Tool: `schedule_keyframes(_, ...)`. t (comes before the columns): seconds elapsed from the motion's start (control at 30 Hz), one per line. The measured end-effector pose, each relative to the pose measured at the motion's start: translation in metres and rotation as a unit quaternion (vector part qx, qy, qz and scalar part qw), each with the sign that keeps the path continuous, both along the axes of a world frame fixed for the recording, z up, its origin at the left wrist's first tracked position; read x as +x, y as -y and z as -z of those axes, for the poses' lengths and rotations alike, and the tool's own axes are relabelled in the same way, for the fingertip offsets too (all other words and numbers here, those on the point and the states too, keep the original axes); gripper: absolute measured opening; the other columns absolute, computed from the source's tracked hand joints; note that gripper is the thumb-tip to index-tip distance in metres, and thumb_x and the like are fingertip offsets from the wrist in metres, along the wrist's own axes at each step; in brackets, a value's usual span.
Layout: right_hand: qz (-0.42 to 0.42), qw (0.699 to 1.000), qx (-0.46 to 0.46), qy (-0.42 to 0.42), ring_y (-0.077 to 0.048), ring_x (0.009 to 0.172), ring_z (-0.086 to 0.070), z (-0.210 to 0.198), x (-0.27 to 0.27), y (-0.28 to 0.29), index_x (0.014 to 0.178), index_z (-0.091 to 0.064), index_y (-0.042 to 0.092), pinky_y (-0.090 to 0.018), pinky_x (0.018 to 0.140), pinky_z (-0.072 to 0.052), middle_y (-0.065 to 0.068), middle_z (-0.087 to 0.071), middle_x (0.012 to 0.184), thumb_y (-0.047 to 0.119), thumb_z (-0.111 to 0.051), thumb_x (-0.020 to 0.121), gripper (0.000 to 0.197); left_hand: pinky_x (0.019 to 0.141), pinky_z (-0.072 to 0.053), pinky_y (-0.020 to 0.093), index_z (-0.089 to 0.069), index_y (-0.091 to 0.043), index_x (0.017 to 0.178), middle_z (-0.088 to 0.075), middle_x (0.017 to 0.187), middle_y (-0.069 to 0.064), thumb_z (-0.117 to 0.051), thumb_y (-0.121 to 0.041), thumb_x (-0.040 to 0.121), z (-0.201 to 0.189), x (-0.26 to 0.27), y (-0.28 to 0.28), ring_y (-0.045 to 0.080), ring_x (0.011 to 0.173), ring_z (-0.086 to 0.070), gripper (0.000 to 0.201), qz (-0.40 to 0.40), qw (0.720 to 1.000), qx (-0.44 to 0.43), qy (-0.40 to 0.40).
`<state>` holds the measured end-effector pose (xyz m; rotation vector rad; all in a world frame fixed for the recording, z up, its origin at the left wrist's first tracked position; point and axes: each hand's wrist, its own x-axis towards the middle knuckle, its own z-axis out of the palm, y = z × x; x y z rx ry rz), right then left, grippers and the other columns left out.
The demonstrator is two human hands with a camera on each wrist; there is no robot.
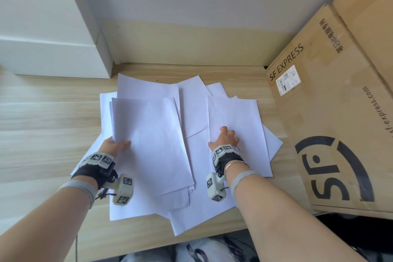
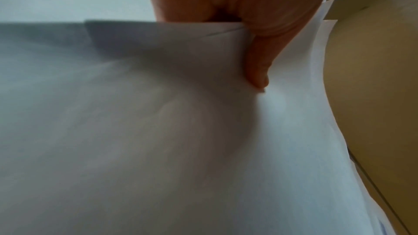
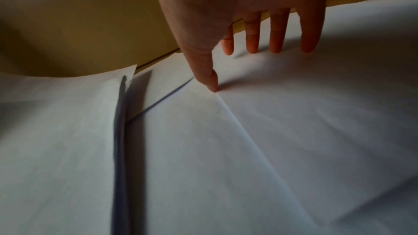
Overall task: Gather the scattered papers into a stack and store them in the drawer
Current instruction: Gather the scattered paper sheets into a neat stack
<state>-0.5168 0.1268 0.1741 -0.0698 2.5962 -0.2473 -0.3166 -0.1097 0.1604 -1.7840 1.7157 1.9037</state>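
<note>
Your left hand (image 1: 114, 144) pinches a few papers (image 1: 148, 140) by their near-left edge; your right hand (image 1: 226, 137) lies flat, released, on a loose sheet (image 1: 236, 112) just right of them — long edges roughly parallel — on the desk (image 1: 46, 117).

White papers (image 1: 191, 112) lie spread and overlapping in the middle of the picture; a small bunch (image 1: 148, 134) sits on top, left of middle.

Two hands (image 1: 116, 144) (image 1: 225, 137), two cardboard boxes (image 1: 331, 112) (image 1: 370, 17), many overlapping papers (image 1: 191, 112)
</note>
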Motion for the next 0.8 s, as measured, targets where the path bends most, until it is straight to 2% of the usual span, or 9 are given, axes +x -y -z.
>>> schedule_keyframes(0.13,-0.021,1.0,0.021,0.007,-0.03,0.125,-0.031,0.005,0.006,0.002,0.133,-0.035,0.02,-0.043,0.094,-0.045,-0.006,-0.032,0.136,0.025,-0.06,0.079,0.06,0.078,-0.045,0.039,-0.056,-0.001,0.11,-0.056,0.072,0.01,-0.063,-0.003,0.084,0.005,0.009,0.003,0.026,0.068,-0.053,0.027,-0.012,1.0,0.012,-0.011)
schedule_keyframes(0.27,-0.071,0.996,0.052,-0.004,-0.034,0.122,-0.041,0.001,-0.002,0.005,0.128,-0.039,0.013,-0.038,0.09,-0.046,-0.011,-0.037,0.133,0.018,-0.058,0.084,0.048,0.06,-0.045,0.032,-0.053,-0.003,0.103,-0.055,0.072,0.011,-0.06,0.001,0.085,0.003,0.012,-0.002,0.023,0.062,-0.051,0.019,-0.018,0.999,0.03,-0.033)
schedule_keyframes(0.33,-0.075,0.995,0.058,0.004,-0.035,0.121,-0.043,0.0,-0.005,0.006,0.125,-0.04,0.012,-0.038,0.091,-0.045,-0.011,-0.041,0.13,0.024,-0.059,0.084,0.047,0.058,-0.044,0.031,-0.052,-0.003,0.101,-0.055,0.071,0.011,-0.06,0.0,0.085,0.003,0.01,-0.004,0.023,0.062,-0.051,0.018,-0.018,0.999,0.029,-0.037)
schedule_keyframes(0.43,-0.045,0.997,0.057,0.012,-0.032,0.121,-0.04,0.0,-0.001,0.009,0.127,-0.038,0.015,-0.037,0.089,-0.043,-0.007,-0.039,0.129,0.038,-0.062,0.079,0.059,0.058,-0.043,0.03,-0.053,-0.003,0.101,-0.055,0.071,0.011,-0.06,0.001,0.085,0.001,0.008,-0.008,0.023,0.061,-0.051,0.018,-0.022,0.998,0.033,-0.047)
schedule_keyframes(0.5,-0.05,0.997,0.06,0.002,-0.031,0.12,-0.04,0.003,0.004,0.011,0.127,-0.038,0.014,-0.035,0.084,-0.042,-0.007,-0.039,0.128,0.037,-0.06,0.081,0.057,0.059,-0.044,0.03,-0.053,-0.003,0.102,-0.054,0.071,0.011,-0.059,0.002,0.085,0.002,0.007,-0.007,0.023,0.061,-0.051,0.018,-0.023,0.998,0.033,-0.051)
schedule_keyframes(0.57,-0.064,0.996,0.068,-0.018,-0.031,0.119,-0.04,0.004,0.008,0.011,0.125,-0.04,0.012,-0.036,0.082,-0.044,-0.008,-0.039,0.129,0.03,-0.056,0.085,0.048,0.065,-0.046,0.034,-0.054,-0.002,0.102,-0.055,0.071,0.012,-0.06,0.001,0.084,0.005,0.007,-0.006,0.023,0.062,-0.052,0.019,-0.021,0.998,0.031,-0.054)
schedule_keyframes(0.67,-0.085,0.991,0.101,-0.028,-0.029,0.121,-0.041,0.004,0.009,0.009,0.126,-0.041,0.012,-0.038,0.087,-0.048,-0.007,-0.041,0.13,0.022,-0.055,0.087,0.042,0.072,-0.047,0.038,-0.056,-0.002,0.104,-0.057,0.073,0.013,-0.063,-0.002,0.083,0.007,0.008,-0.006,0.025,0.064,-0.054,0.022,-0.016,0.998,0.032,-0.046)
schedule_keyframes(0.73,-0.108,0.987,0.12,-0.007,-0.029,0.123,-0.041,0.004,0.005,0.009,0.127,-0.042,0.013,-0.038,0.091,-0.047,-0.007,-0.043,0.131,0.024,-0.055,0.088,0.042,0.071,-0.048,0.038,-0.056,-0.002,0.105,-0.058,0.074,0.013,-0.063,-0.002,0.083,0.006,0.008,-0.007,0.025,0.065,-0.055,0.023,-0.016,0.998,0.035,-0.047)
schedule_keyframes(0.8,-0.145,0.978,0.147,0.015,-0.028,0.124,-0.045,0.002,0.0,0.011,0.125,-0.046,0.013,-0.035,0.096,-0.043,-0.006,-0.05,0.131,0.027,-0.055,0.088,0.04,0.077,-0.048,0.04,-0.057,-0.001,0.106,-0.059,0.074,0.012,-0.065,-0.004,0.082,0.005,0.008,-0.006,0.025,0.066,-0.056,0.026,-0.01,0.999,0.034,-0.038)
